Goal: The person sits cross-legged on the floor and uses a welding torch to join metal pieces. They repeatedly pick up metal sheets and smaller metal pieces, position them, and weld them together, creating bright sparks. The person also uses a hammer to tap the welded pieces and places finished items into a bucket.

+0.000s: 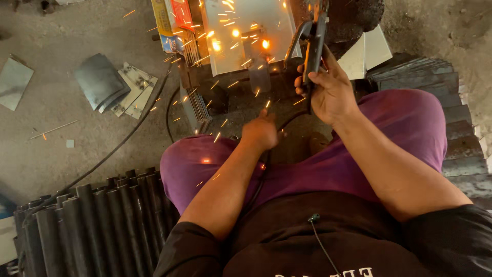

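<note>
Nearest the lens is a black shirt (pixel 328 241) with a small clip microphone (pixel 313 218) on it, above purple trousers (pixel 410 123) on spread knees. Beyond the knees stands a bright metal sheet (pixel 241 31), and everything else sits around it. The right hand (pixel 330 90) is closed around the handle of a welding electrode holder (pixel 312 36), gripping it upright just right of the sheet. The left hand (pixel 260 131) is curled into a loose fist below the sheet; it seems to touch a black cable (pixel 271 149), though the glare makes that hard to confirm. Orange sparks (pixel 265 44) burst off the sheet's face, scattering left and downward. Left of the sheet, small metal plates (pixel 118 87) lie on the concrete floor (pixel 51 143). Well below and left of it lies a stack of dark pipes (pixel 97 225).
</note>
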